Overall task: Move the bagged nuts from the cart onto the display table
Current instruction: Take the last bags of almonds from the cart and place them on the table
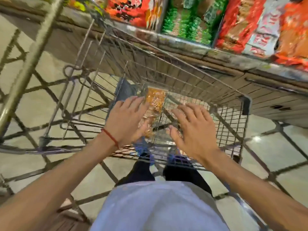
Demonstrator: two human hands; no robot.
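A wire shopping cart stands in front of me beside the display table. Clear bags of orange-brown nuts lie at the bottom of the cart's basket. My left hand, with a red thread at its wrist, reaches into the basket with straight spread fingers, just left of the bags and partly over them. My right hand hovers over the basket to the right of the bags, fingers spread, holding nothing. The frame is blurred, so whether the left hand touches a bag is unclear.
The table top carries rows of red, green and orange snack packs. A second wire cart stands to the left. A blue item lies in the basket's far left corner. Tiled floor lies all around, with my legs and shoes below the cart.
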